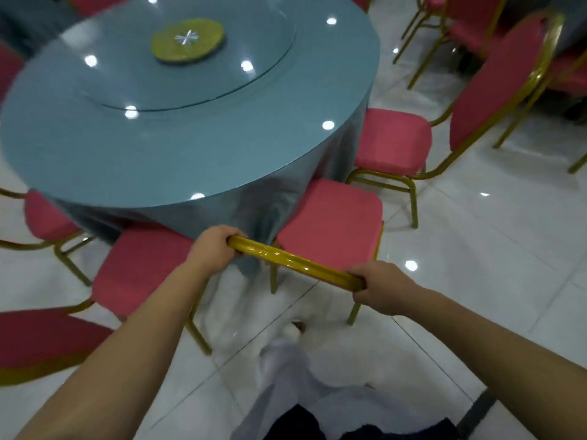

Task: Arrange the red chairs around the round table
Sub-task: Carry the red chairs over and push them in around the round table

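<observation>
Both of your bare forearms reach forward and down, your left hand curled in a closed grip with knuckles up, your right hand likewise closed, lower and nearer your body, wrists straight, one pale-trousered leg stepping forward between them.

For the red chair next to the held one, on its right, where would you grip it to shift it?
Grip the gold tubular top rail of that red cushioned chair, coming from behind its backrest, both hands apart, as the left hand and right hand do on theirs.
</observation>
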`<action>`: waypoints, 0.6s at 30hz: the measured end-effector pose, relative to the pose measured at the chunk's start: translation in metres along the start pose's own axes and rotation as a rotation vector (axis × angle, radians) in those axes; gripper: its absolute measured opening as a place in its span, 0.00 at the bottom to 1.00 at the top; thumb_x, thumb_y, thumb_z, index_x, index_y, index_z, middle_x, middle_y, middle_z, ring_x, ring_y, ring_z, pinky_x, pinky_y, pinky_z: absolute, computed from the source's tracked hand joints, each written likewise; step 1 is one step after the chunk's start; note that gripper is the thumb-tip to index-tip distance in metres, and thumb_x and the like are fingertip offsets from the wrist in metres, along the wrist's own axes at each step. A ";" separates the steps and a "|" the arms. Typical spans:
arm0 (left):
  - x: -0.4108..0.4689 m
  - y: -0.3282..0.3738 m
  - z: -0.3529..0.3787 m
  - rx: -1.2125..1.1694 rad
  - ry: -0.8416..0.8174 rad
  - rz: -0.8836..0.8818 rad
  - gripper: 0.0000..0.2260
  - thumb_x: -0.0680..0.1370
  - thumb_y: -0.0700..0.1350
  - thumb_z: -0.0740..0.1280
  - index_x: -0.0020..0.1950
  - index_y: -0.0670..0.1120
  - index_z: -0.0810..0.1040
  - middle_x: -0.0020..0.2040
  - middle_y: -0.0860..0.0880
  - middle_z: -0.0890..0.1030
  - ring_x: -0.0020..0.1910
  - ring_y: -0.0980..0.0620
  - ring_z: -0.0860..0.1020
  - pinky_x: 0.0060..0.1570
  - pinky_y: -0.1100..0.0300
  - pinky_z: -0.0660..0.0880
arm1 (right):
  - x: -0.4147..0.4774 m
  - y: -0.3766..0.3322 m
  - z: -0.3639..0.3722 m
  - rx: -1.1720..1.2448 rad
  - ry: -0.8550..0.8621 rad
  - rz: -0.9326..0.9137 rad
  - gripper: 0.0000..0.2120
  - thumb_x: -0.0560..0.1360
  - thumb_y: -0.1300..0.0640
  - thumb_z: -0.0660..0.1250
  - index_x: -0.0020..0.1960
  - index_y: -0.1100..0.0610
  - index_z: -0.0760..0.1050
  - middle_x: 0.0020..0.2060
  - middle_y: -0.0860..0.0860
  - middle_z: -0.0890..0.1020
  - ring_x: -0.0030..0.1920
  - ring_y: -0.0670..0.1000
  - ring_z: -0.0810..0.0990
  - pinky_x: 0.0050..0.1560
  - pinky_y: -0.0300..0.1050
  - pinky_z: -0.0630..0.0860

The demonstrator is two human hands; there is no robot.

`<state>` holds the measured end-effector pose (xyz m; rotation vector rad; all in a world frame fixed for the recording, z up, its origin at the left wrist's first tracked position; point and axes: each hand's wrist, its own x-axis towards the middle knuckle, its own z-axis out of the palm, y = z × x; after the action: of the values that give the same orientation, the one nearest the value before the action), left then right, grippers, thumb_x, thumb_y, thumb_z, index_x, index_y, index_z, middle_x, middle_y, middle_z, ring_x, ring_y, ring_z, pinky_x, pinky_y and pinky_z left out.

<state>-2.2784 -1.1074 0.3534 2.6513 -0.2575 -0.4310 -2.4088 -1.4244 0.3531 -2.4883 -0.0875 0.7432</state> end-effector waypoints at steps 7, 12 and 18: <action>-0.124 0.074 0.093 -0.010 0.130 -0.069 0.12 0.70 0.44 0.74 0.53 0.55 0.85 0.49 0.51 0.83 0.52 0.48 0.79 0.45 0.57 0.73 | -0.100 0.096 -0.008 -0.146 -0.176 -0.131 0.31 0.70 0.53 0.70 0.63 0.24 0.67 0.45 0.34 0.72 0.44 0.39 0.73 0.44 0.33 0.68; -0.156 0.121 0.136 -0.104 -0.310 0.104 0.20 0.70 0.59 0.68 0.61 0.70 0.75 0.50 0.63 0.81 0.50 0.62 0.78 0.47 0.66 0.73 | -0.152 0.170 -0.045 -0.102 -0.266 0.045 0.31 0.69 0.59 0.67 0.49 0.20 0.66 0.49 0.36 0.75 0.50 0.40 0.75 0.49 0.36 0.73; -0.139 0.143 0.147 -0.056 -0.582 0.188 0.33 0.75 0.40 0.64 0.73 0.70 0.63 0.63 0.57 0.79 0.57 0.55 0.78 0.58 0.61 0.75 | -0.165 0.204 -0.053 -0.114 -0.169 0.093 0.29 0.73 0.65 0.66 0.64 0.37 0.72 0.57 0.36 0.76 0.56 0.40 0.74 0.56 0.38 0.72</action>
<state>-2.4736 -1.2573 0.3284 2.3580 -0.6515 -1.1192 -2.5386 -1.6584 0.3666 -2.5466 -0.0778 1.0126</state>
